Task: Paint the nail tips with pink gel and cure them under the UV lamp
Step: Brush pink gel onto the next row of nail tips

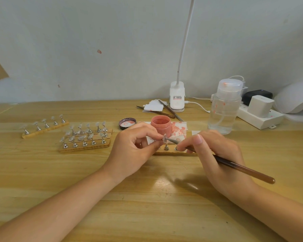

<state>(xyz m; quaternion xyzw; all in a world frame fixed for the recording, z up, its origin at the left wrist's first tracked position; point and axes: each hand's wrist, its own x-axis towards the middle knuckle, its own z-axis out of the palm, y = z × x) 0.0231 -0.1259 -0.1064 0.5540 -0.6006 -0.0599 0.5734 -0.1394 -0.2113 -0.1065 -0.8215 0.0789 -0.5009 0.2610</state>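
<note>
The left hand (136,145) pinches a small nail tip (164,138) between thumb and forefinger, holding it up just above the wooden strip (175,153) that lies under both hands on the table (147,198). Whether the fingers grip the tip itself or the little metal stand beneath it is hard to tell, since they cover that part. The right hand (215,154) holds a brush (234,165) like a pen, fingers curled round the shaft near the front, the bristle end touching the nail tip and the brown handle trailing back past the wrist.

The nail tip looks thin, clear and very light; it will likely flex and could flick away under a firm stroke, so it wants a hold low down, at the stand or the base edge, leaving the upper face free for gel. Wet gel will be slippery and will smear at a touch, so the painted face should stay clear of the fingers.

The open jar of pink gel (161,125) stands just beyond the left hand's fingertips, its lid (127,123) beside it. More unpainted tips on stands (85,137) wait to the left of the left hand. The white UV lamp (294,98) sits well beyond the right hand, at the far right edge.
</note>
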